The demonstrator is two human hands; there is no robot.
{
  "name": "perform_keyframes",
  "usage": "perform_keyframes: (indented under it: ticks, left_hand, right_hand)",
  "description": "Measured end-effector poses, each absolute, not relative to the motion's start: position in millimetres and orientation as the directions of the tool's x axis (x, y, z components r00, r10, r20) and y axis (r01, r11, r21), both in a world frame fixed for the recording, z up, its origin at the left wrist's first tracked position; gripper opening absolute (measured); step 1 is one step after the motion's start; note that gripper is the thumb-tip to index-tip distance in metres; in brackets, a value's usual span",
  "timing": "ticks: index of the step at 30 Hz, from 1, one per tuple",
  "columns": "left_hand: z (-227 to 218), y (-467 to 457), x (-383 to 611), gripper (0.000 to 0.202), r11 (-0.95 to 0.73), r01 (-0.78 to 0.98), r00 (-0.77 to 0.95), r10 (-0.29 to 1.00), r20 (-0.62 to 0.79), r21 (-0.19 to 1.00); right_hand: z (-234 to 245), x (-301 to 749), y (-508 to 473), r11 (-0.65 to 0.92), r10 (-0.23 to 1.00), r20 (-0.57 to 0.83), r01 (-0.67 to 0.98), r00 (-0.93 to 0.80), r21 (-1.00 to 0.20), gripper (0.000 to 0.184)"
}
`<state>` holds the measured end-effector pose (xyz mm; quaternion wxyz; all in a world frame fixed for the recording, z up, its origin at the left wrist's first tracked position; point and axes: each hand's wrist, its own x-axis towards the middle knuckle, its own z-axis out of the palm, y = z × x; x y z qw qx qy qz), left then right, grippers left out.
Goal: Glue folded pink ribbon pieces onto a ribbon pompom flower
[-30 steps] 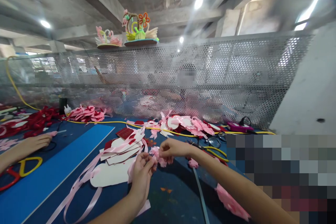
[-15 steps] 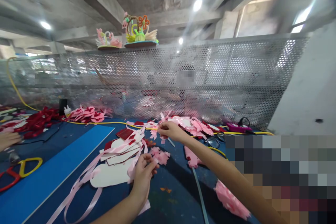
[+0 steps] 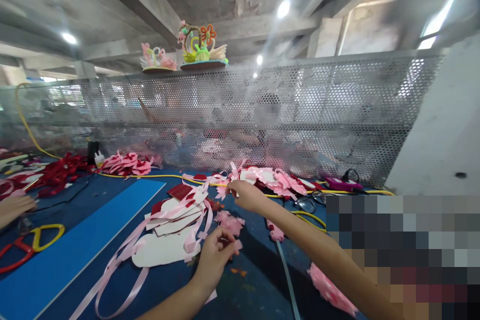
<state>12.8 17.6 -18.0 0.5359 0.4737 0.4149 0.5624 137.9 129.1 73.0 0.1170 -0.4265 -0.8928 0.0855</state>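
Currently: Hand Positions at the Ribbon Desk

Left hand (image 3: 215, 256): the forearm enters from the bottom edge and angles up to the right. The fingers are curled inward and clenched on a pink ribbon piece (image 3: 236, 245), held just above the desk (image 3: 255, 285), just beside the white card cutouts (image 3: 161, 254).

Right hand (image 3: 248, 196): the arm is extended forward from the lower right, wrist nearly straight, palm down. The fingertips (image 3: 232, 189) are drawn together at the near edge of the pink ribbon pile (image 3: 277, 179). Whether they grip anything cannot be determined.

Loose pink scraps (image 3: 229, 221) lie on the desk between the two hands. A blue sheet (image 3: 75, 245) lies to the left, with a co-worker's hand (image 3: 15, 206) beyond it.
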Motion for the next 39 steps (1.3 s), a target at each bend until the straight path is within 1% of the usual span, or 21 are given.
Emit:
perform_keyframes:
  ticks: [4, 7, 11, 14, 17, 22, 25, 27, 31, 35, 37, 39]
  left_hand:
    - [-19.4, 16.1, 13.6, 0.014, -0.1, -0.196, 0.026, 0.994, 0.107, 0.975]
    - [-20.6, 15.2, 14.0, 0.015, -0.109, -0.192, 0.027, 0.993, 0.116, 0.975]
    - [-21.5, 15.8, 13.8, 0.017, -0.114, -0.186, 0.017, 0.993, 0.119, 0.976]
    - [-20.4, 15.9, 14.1, 0.019, -0.119, -0.185, 0.01, 0.992, 0.123, 0.975]
    - [-18.2, 15.2, 14.4, 0.021, -0.116, -0.177, 0.012, 0.993, 0.12, 0.977]
    - [-16.0, 15.9, 13.2, 0.026, -0.091, -0.172, 0.023, 0.995, 0.097, 0.981]
    - [-14.5, 16.2, 12.5, 0.03, -0.076, -0.181, 0.021, 0.996, 0.081, 0.981]
    - [-13.0, 15.3, 12.5, 0.032, -0.07, -0.183, 0.016, 0.997, 0.074, 0.981]
    - [-10.8, 12.3, 12.2, 0.035, -0.063, -0.181, -0.006, 0.998, 0.063, 0.982]
    - [-11.8, 12.0, 10.6, 0.037, -0.07, -0.181, -0.023, 0.997, 0.067, 0.981]
    - [-13.3, 13.1, 9.6, 0.038, -0.068, -0.188, -0.018, 0.998, 0.066, 0.98]
    - [-14.7, 14.2, 8.7, 0.039, -0.067, -0.204, -0.007, 0.998, 0.067, 0.977]
  right_hand:
    - [78.3, 142.5, 124.6, 0.625, 0.776, 0.232, 0.766, -0.587, -0.151, 0.029]
    - [81.0, 143.0, 120.6, 0.616, 0.775, 0.253, 0.782, -0.579, -0.098, 0.029]
    - [79.9, 145.1, 115.8, 0.552, 0.816, 0.233, 0.833, -0.529, -0.039, 0.024]
    - [78.0, 156.7, 110.7, 0.545, 0.817, 0.225, 0.839, -0.532, 0.004, 0.026]
    - [73.7, 181.4, 102.9, 0.527, 0.829, 0.199, 0.849, -0.522, 0.03, 0.023]
    - [50.9, 233.4, 80.5, 0.421, 0.893, 0.147, 0.905, -0.425, 0.062, 0.018]
    - [32.2, 250.2, 67.1, 0.365, 0.919, 0.122, 0.926, -0.375, 0.098, 0.023]
    - [22.3, 252.0, 61.5, 0.323, 0.929, 0.147, 0.939, -0.338, 0.116, 0.025]
    - [14.6, 246.0, 55.5, 0.272, 0.917, 0.267, 0.954, -0.296, 0.124, 0.024]
    - [15.5, 250.2, 42.9, 0.328, 0.866, 0.368, 0.94, -0.339, 0.094, 0.028]
    - [12.0, 256.1, 31.2, 0.395, 0.83, 0.395, 0.915, -0.394, 0.082, 0.031]
    - [3.8, 260.9, 17.1, 0.494, 0.772, 0.431, 0.868, -0.468, 0.058, 0.033]
